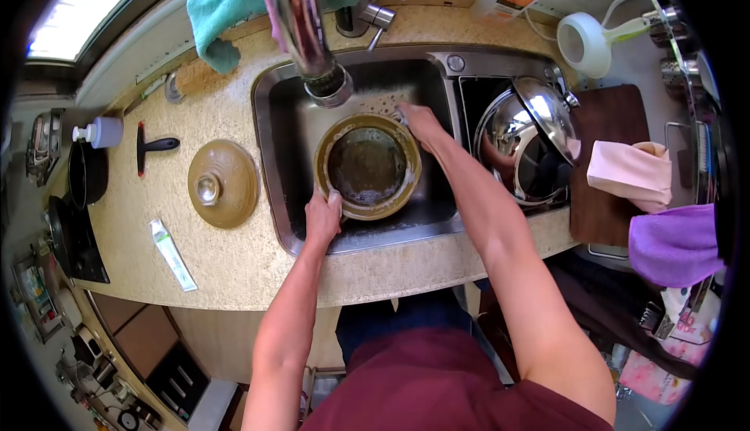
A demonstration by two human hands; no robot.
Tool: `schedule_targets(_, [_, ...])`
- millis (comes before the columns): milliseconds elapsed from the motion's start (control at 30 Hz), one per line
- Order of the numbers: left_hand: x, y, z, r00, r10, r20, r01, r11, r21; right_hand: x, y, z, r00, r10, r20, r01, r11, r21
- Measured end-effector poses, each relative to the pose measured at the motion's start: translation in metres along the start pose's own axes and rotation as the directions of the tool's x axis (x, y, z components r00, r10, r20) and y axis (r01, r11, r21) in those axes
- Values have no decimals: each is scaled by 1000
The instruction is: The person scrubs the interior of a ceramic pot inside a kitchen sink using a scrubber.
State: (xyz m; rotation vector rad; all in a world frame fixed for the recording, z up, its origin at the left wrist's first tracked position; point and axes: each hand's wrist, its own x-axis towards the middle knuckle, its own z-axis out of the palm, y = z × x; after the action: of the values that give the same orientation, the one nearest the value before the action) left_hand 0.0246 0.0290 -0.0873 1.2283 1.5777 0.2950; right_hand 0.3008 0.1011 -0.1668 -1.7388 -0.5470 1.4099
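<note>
In the head view, a round amber-brown pot with a thick pale-edged rim (414, 154) sat in the large left basin of a stainless-steel sink (285, 142), with whitish, suds-like traces inside it. The left hand (323, 214) gripped its near left side, thumb up against the rim. The right hand (420, 124) was at its far right side, fingers bent beside something small and pale; whether they were closed on that or on the rim, I could not tell. A shiny metal faucet (328, 87) hung over the basin just beyond the pot. If the rim was slick with suds, the left hand's hold could have slipped, letting the pot knock the hard basin wall and chip; lifting it carelessly might have struck the faucet. On the counter to the left, a round amber glass lid with a clear knob (244, 185) lay near the sink's edge, where a stray left forearm could perhaps have nudged it. Shiny steel cookware (500, 126) crowded the right basin, risking a clash if the pot swung that way.
</note>
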Motion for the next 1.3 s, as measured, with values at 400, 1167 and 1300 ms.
schedule_targets(400, [-1, -1, 1, 999, -40, -19, 41, 999, 14, 6, -20, 7, 974, -65, 215, 128, 947, -295])
schedule_targets(1167, [-6, 0, 2, 994, -109, 2, 109, 993, -40, -45, 37, 8, 998, -47, 29, 31, 914, 405])
schedule_targets(1300, [-11, 11, 6, 978, -205, -20, 203, 975, -94, -81, 42, 23, 969, -142, -201, 211, 901, 379])
